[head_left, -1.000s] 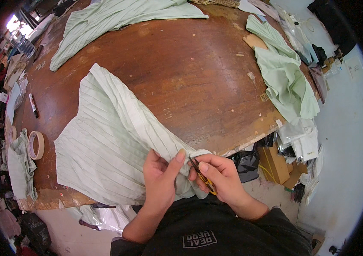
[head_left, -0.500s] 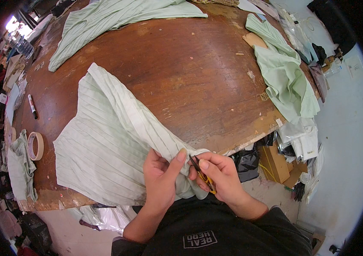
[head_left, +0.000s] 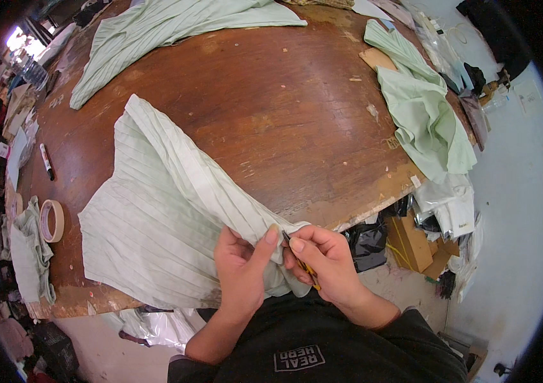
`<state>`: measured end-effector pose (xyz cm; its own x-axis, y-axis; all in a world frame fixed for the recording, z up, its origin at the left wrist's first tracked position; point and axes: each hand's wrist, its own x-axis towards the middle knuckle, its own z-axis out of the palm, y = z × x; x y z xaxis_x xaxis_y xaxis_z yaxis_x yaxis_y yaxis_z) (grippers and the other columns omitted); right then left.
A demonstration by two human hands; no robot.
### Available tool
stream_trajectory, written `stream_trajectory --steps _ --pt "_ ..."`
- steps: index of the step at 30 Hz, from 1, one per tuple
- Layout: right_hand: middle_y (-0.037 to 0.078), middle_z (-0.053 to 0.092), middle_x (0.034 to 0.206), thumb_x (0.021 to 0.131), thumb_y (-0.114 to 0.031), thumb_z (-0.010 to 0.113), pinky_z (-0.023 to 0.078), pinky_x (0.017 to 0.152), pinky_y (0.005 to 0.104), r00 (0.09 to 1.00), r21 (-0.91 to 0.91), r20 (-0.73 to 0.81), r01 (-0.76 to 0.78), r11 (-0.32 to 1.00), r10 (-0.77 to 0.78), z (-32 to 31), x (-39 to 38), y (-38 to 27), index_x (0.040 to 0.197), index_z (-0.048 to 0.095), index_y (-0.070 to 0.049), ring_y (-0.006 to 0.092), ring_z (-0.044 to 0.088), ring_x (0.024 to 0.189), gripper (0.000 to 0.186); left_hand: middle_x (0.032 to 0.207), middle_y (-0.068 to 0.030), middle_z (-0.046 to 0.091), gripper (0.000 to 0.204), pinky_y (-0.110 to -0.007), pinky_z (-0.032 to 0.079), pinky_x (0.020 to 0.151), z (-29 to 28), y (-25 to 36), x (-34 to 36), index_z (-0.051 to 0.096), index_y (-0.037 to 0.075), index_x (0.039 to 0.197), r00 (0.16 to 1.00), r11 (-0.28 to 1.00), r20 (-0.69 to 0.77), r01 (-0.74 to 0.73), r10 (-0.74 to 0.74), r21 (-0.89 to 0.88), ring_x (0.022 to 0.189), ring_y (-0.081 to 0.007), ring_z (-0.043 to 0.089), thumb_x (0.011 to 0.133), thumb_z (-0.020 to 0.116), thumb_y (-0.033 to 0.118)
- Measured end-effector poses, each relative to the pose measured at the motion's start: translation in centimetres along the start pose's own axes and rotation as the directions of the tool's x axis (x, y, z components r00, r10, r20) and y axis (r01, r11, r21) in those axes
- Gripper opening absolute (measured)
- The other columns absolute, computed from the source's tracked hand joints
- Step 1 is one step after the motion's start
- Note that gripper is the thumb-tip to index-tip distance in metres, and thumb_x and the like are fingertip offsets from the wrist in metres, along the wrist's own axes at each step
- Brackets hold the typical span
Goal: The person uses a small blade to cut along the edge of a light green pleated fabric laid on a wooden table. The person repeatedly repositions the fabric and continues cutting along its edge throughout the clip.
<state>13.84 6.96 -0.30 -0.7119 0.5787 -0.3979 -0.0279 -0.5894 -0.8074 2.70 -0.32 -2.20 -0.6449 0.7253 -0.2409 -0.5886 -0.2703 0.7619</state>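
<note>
A pale green pleated cloth [head_left: 150,217] lies over the near edge of the table, its folded upper edge running down to my hands. My left hand [head_left: 245,258] pinches that edge between thumb and fingers. Close beside it, my right hand [head_left: 322,262] is closed around small thread snips [head_left: 310,273] with yellow handles and dark blades. The blade tips point up at the cloth's edge, next to my left thumb. Part of the snips is hidden by my right fingers, and the thread or seam at the tips is too small to make out.
The brown wooden table [head_left: 239,121] carries another pleated green cloth [head_left: 156,32] at the back and a crumpled green cloth [head_left: 428,121] at the right. On the left are a marker [head_left: 47,161], a tape roll [head_left: 52,221] and a folded cloth [head_left: 29,252]. A cardboard box [head_left: 410,246] stands below the right edge.
The snips' blades have closed together, and my right thumb and fingers have pressed in on them. My left hand keeps its pinch on the cloth. The view has shifted slightly.
</note>
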Motion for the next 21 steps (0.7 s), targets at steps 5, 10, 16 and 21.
stream_trajectory --steps 5,10,16,21 --pt "0.008 0.060 0.075 0.095 -0.017 0.056 0.032 0.043 0.0216 0.998 0.004 0.019 0.056 0.998 -0.056 -0.1 -0.1 0.4 0.100 0.058 0.000 0.0073 0.044 0.050 0.017 0.102 -0.0054 0.063 0.025 -0.025 0.046 0.082 -0.1 0.0 0.0 0.054 0.001 0.109 1.000 1.000 -0.002 0.012 -0.012 -0.020 0.092 -0.0103 0.059 0.087 0.065 0.000" --pt "0.006 0.057 0.068 0.084 -0.007 0.066 0.036 0.045 0.0251 0.749 -0.745 0.210 0.539 0.394 -0.629 0.4 -0.3 -0.5 0.106 0.060 -0.001 0.0102 0.050 0.053 0.023 0.104 -0.0065 0.062 0.026 -0.027 0.047 0.085 -0.4 0.1 0.2 0.053 0.001 0.112 0.997 0.995 0.012 0.079 -0.079 -0.067 0.094 -0.0114 0.059 0.088 0.063 0.000" --pt "0.008 0.063 0.079 0.071 -0.004 0.069 0.049 0.055 0.0324 0.625 -0.801 0.570 0.566 -0.194 -0.533 -1.1 2.0 -0.9 0.095 0.064 -0.001 0.0259 0.062 0.064 0.025 0.106 -0.0067 0.062 0.027 -0.027 0.047 0.086 -0.7 0.1 0.2 0.052 0.000 0.114 0.994 0.992 0.044 0.102 -0.099 -0.074 0.096 -0.0119 0.059 0.090 0.061 0.001" --pt "0.008 0.057 0.068 0.079 -0.002 0.066 0.044 0.052 0.0307 0.475 -0.847 0.358 0.528 -0.066 -0.803 -2.9 2.5 -1.4 0.085 0.059 -0.001 0.0221 0.055 0.057 0.009 0.106 -0.0055 0.061 0.026 -0.026 0.045 0.087 -0.6 -0.2 0.3 0.051 0.000 0.116 0.997 0.996 -0.001 0.079 -0.079 -0.034 0.096 -0.0113 0.058 0.091 0.059 0.002"
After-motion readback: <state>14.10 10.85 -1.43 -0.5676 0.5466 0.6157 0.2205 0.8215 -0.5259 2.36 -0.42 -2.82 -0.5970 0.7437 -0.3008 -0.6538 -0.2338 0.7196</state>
